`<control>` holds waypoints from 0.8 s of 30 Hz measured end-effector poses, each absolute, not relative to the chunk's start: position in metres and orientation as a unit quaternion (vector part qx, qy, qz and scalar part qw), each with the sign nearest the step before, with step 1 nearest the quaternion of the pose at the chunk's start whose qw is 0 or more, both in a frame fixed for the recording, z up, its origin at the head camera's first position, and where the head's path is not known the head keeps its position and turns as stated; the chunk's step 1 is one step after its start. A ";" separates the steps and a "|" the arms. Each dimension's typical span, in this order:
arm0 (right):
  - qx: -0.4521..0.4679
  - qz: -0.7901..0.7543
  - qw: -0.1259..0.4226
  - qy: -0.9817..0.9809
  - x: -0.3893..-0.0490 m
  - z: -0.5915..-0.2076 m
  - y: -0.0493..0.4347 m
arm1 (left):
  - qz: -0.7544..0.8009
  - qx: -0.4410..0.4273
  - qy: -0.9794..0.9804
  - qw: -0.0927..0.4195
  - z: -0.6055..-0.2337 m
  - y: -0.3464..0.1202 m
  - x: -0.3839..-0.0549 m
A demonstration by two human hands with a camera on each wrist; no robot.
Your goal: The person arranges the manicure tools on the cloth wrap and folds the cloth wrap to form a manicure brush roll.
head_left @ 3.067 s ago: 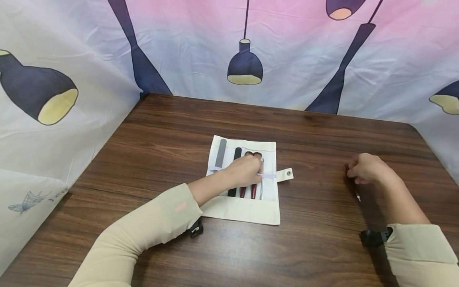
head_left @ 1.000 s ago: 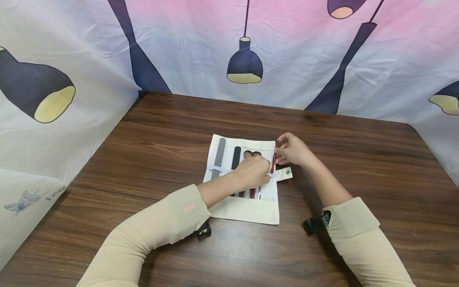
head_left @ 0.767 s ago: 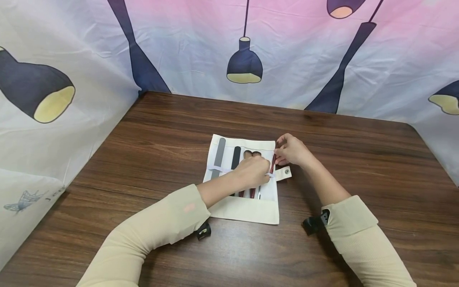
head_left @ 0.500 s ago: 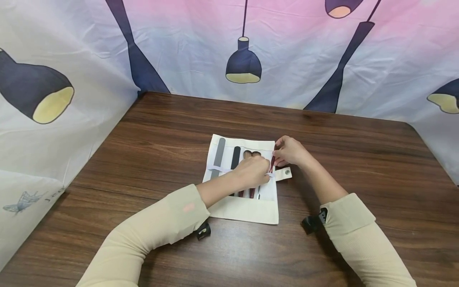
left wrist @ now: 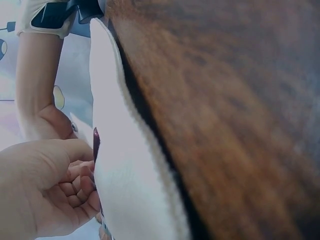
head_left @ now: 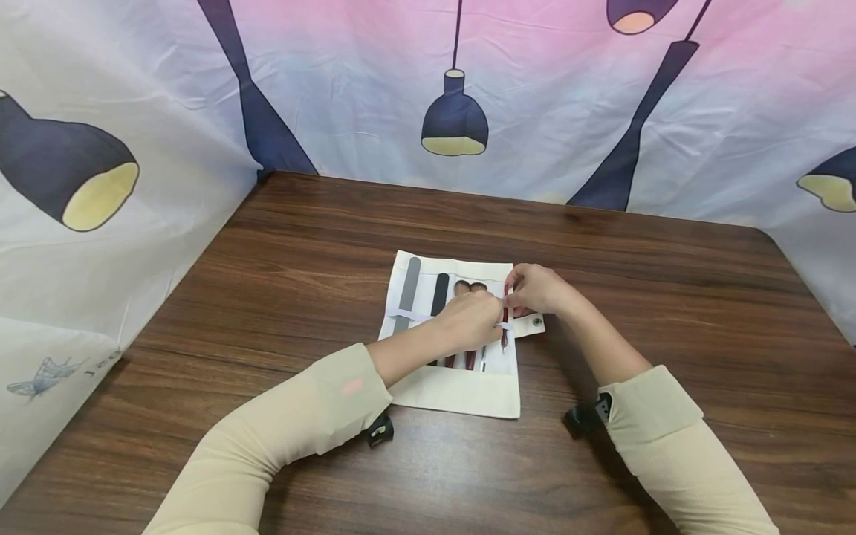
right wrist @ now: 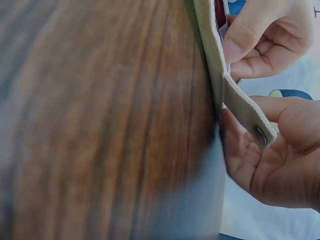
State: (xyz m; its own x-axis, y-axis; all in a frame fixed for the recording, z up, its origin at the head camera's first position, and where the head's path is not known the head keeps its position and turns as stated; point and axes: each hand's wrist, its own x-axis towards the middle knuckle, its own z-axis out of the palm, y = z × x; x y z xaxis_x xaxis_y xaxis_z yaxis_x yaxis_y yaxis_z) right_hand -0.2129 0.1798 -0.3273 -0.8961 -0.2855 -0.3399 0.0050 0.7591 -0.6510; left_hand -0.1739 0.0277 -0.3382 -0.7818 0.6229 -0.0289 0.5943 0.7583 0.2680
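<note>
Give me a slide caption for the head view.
Right hand pinches a slim red tool over an open white pouch, left hand at its elastic band.

Room beyond can't be told; this reads as a small screened-off tabletop set. Creased cloth (head_left: 368, 104) hangs close behind and to both sides of a dark wood-grain table (head_left: 321, 238) — pink fading to pale blue, printed with navy pendant lamps (head_left: 455, 119). Left side is whiter, carries a butterfly print (head_left: 47, 375). Black camera units (head_left: 381, 431) sit at both wrists — a recording setup, by the look.
</note>
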 end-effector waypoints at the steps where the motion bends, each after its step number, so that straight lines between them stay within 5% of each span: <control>1: -0.085 -0.318 0.212 0.920 -0.213 -0.327 0.180 | 0.122 0.326 0.936 0.056 -0.338 0.028 -0.174; 19: -0.135 -0.226 0.196 0.945 -0.201 -0.324 0.177 | 0.122 0.318 0.939 0.053 -0.338 0.028 -0.172; 24: -0.118 -0.193 0.156 0.961 -0.197 -0.318 0.179 | 0.116 0.319 0.939 0.058 -0.339 0.028 -0.171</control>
State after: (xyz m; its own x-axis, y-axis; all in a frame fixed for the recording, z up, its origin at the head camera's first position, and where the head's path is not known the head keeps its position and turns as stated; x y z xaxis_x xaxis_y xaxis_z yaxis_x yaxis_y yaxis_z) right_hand -0.1971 0.1786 -0.3179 -0.9234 -0.2867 -0.2551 -0.1660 0.8977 -0.4082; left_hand -0.1714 0.0285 -0.3387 -0.7903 0.6117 -0.0344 0.5849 0.7700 0.2549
